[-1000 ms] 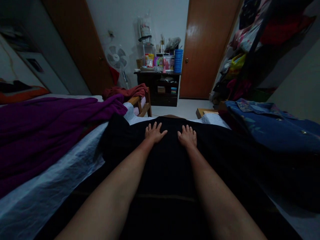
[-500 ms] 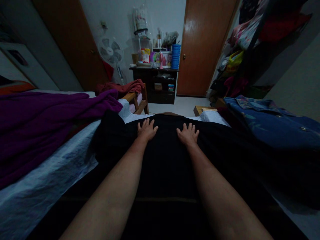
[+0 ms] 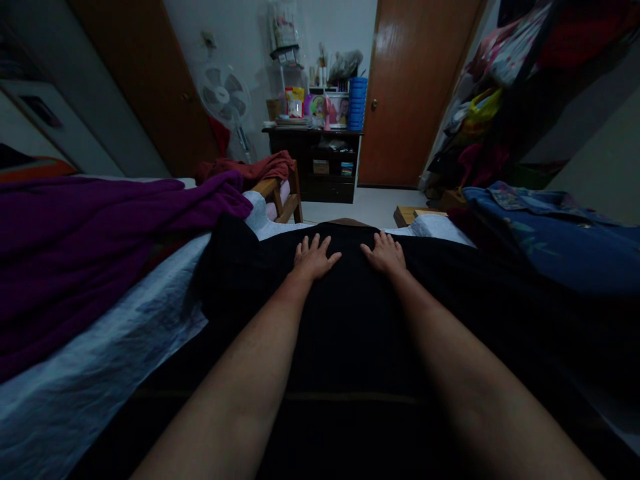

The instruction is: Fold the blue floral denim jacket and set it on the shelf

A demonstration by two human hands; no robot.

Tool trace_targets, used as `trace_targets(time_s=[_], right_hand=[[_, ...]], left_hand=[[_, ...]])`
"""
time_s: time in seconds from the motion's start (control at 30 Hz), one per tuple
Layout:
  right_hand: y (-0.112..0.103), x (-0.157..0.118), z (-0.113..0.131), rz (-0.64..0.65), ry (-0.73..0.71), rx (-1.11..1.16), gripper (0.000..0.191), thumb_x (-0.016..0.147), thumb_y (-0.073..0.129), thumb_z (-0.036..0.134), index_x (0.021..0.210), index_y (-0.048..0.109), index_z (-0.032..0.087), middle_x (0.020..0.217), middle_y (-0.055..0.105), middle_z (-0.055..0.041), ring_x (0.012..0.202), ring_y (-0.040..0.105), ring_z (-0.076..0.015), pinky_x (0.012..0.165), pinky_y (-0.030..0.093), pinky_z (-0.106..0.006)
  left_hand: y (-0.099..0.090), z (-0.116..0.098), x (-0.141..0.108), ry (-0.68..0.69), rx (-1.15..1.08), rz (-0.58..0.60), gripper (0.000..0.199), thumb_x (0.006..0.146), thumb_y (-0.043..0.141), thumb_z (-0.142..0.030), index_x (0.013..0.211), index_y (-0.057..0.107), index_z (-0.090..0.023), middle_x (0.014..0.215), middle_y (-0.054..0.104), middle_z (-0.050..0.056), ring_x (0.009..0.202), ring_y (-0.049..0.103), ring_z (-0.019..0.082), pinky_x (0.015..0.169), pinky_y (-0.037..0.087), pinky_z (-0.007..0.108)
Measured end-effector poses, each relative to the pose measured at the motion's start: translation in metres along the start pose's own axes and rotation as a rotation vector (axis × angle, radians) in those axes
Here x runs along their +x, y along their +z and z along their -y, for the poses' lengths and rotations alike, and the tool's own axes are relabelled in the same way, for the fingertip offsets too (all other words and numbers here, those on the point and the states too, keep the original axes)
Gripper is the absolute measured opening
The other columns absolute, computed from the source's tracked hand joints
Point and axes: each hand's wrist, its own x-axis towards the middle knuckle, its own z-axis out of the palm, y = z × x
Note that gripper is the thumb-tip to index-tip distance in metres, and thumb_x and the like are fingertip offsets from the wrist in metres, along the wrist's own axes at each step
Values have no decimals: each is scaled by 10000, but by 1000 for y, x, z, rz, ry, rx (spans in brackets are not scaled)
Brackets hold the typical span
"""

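Note:
A black garment (image 3: pixel 350 333) lies spread over a pale blue-white sheet (image 3: pixel 100 333), its upper edge near the far side. My left hand (image 3: pixel 315 259) rests on it with the palm down and the fingers spread. To its right my right hand (image 3: pixel 385 253) also lies flat on the black cloth near that far edge, fingers outstretched. Neither hand grips the fabric. A bunched dark part of the cloth (image 3: pixel 230 260) sits left of my left hand. Its exact kind is hard to tell in the dim light.
Purple cloth (image 3: pixel 100 233) is heaped on the left. A folded blue denim garment (image 3: pixel 565 233) lies on the right. Beyond the far edge stand a wooden chair (image 3: pixel 287 193), a dark cabinet (image 3: pixel 320 167), a white fan (image 3: pixel 225 93) and a brown door (image 3: pixel 405 100).
My left hand has slid rightward over the black cloth, closer to my right hand. My view has turned slightly, shifting the room a little to the right.

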Motion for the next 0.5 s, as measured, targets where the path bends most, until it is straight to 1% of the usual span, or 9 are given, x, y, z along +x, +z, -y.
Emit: trace_targets(time_s=[0.13,0.17,0.23,0.3,0.33,0.4,0.5], right_hand=[[1,15,-10,-44,57,23,719,945,233,615,1505,285,167,1585,223,-154,1449,188,-282,1147,131,-444],[1,18,-12,-65,62,32,708,947,243,609,1493,305,162,1567,264,-163,1437,218,-287,1140,148,-440],[1,24,-17,-110,68,42,678,956,264,570,1445,370,113,1491,389,-192,1388,309,-300,1116,200,-426],[1,28,-23,-163,77,30,589,972,272,466,1361,456,64,1353,525,-211,1295,419,-304,1080,250,-411],[2,29,-25,-194,81,15,531,974,273,399,1312,500,59,1286,568,-210,1243,463,-302,1067,260,-407],[2,31,-30,-253,85,-26,447,959,281,280,1227,574,75,1208,602,-202,1167,509,-296,1066,248,-413],[3,30,-33,-322,96,-66,410,924,308,192,1144,640,97,1174,602,-195,1137,505,-300,1085,201,-436]], left_hand=[[-2,-1,-1,-14,-2,22,770,885,236,-716,1529,230,-295,1625,155,50,1476,93,361,1172,140,518],[-3,-2,-1,-12,-2,24,771,886,236,-716,1531,227,-293,1625,152,51,1477,90,362,1173,139,517],[-2,-2,-1,-14,0,24,772,884,233,-721,1529,231,-296,1626,150,47,1476,89,364,1173,143,516],[-2,-1,-1,-20,0,22,770,881,232,-726,1527,234,-306,1626,148,38,1476,90,367,1172,148,520],[-1,-1,0,-23,-1,20,768,880,233,-727,1526,234,-311,1627,146,33,1476,90,368,1172,147,523],[-1,-1,0,-27,-3,22,768,878,238,-727,1527,230,-316,1629,138,28,1475,87,370,1173,143,526],[-1,-1,0,-29,1,24,772,877,232,-728,1528,226,-314,1630,133,29,1476,80,370,1176,136,525]])
